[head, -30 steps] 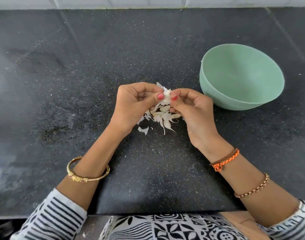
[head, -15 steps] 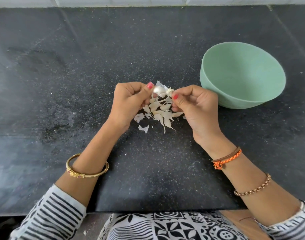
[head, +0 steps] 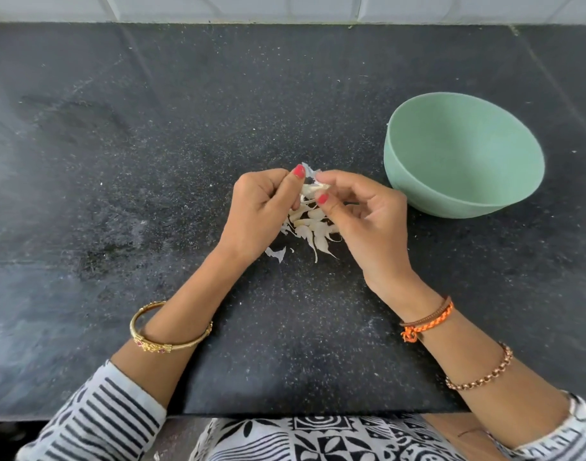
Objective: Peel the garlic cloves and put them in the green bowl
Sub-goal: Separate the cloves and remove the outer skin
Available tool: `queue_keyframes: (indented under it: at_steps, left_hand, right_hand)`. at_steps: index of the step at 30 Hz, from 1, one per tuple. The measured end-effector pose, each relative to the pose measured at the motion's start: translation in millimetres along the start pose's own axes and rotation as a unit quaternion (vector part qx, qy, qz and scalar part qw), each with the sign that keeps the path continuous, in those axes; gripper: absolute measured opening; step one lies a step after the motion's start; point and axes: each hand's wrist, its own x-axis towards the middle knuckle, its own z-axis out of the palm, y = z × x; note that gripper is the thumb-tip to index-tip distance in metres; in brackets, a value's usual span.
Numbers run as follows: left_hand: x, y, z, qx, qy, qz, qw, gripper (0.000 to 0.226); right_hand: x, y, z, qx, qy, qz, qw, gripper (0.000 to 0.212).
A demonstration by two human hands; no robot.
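1. Fingers of the left hand (head: 258,211) are curled, thumb and fingertips pinching one side of a garlic clove (head: 313,188) held in the air; the thumb nail points up and toward the green bowl (head: 464,154).
2. Directly below the clove, a heap of garlic skins (head: 310,227) lies on the black counter (head: 152,144), well left of the bowl, with one stray skin scrap (head: 276,253) at its near-left edge.
3. Fingers of the right hand (head: 368,221) pinch the clove's other side between thumb and forefinger, while the remaining fingers hang loosely curled. The clove sits between the two thumbs, its long axis seemingly running hand to hand, though it is too small to be sure.
4. Rightmost stands the bowl, tilted so its mouth faces the hands; what shows of its inside holds nothing. The right hand is the nearer one to it, so dropping the peeled clove in probably falls to that hand, a short reach to the right and away.
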Motion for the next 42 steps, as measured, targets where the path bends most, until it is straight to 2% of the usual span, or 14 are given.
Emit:
queue_keyframes:
  at_steps: [5,10,11,14,15,16,18,22,25,31,35,42]
  left_hand:
    - [0,0,-1,0.011,-0.002,0.013,1.000,0.049]
    - [-2,-3,-3,0.081,0.079,0.043,0.993,0.039]
    - [-1,-4,-4,0.092,0.097,0.046,0.990,0.036]
    - [1,-6,-8,0.085,0.135,0.048,0.986,0.009]
    - [1,-6,-8,0.085,0.139,0.051,0.985,0.022]
    - [2,-7,-9,0.087,0.132,0.056,0.986,0.033]
    - [1,-5,-7,0.087,0.113,0.064,0.988,0.041]
    - [-3,1,-1,0.036,0.079,0.033,0.996,0.029]
    - [-3,4,-3,0.021,0.083,0.010,0.996,0.025]
    - [0,6,-8,0.028,0.090,-0.028,0.995,0.023]
    - [0,9,-6,0.010,0.086,-0.032,0.996,0.023]
    - [0,9,-6,-0.006,0.071,-0.036,0.997,0.025]
  right_hand:
    - [-1,0,2,-0.004,-0.002,-0.008,1.000,0.011]
    - [-3,0,4,0.026,-0.001,-0.022,0.999,0.014]
    - [-2,-1,3,0.032,0.010,-0.034,0.999,0.015]
    - [0,-1,0,0.006,0.029,-0.065,0.997,0.018]
    - [1,0,-1,-0.009,0.030,-0.067,0.997,0.021]
    - [2,1,-1,-0.017,0.026,-0.061,0.998,0.025]
    - [1,3,0,-0.010,0.009,-0.037,0.999,0.027]
    - [1,3,1,0.011,0.003,-0.002,1.000,0.031]
    - [3,2,-2,0.026,0.002,0.001,1.000,0.034]
    - [0,3,1,-0.030,-0.030,-0.018,0.999,0.025]
    - [0,0,1,0.038,-0.034,0.020,0.999,0.027]
    - [3,-4,-3,0.060,-0.056,0.090,0.993,0.023]
